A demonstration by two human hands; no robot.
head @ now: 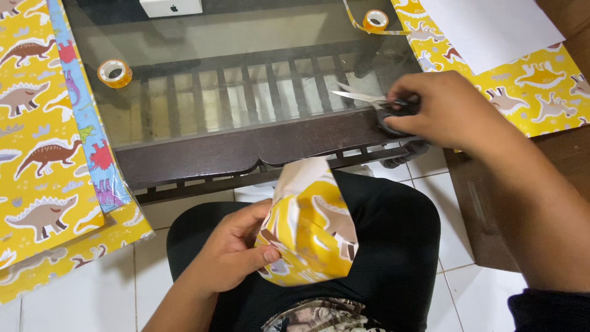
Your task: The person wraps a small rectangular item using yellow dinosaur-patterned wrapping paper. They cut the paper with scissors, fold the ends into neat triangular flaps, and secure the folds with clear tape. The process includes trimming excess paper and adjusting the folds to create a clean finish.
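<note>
Wrapped parcel (310,230), yellow dinosaur paper, on the lap at 6 o'clock, clasped by left hand (230,252). Right hand (445,110) closed on scissors (369,101) at 2 o'clock on glass surface (246,61). Step judged: fetching scissors; next calls for lifting them.

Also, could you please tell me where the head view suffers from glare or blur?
Head view: pale glare washes the glass tabletop near its far edge; the wrapped bundle in the left hand is slightly motion-blurred; the right hand on the scissors is fairly sharp.
</note>
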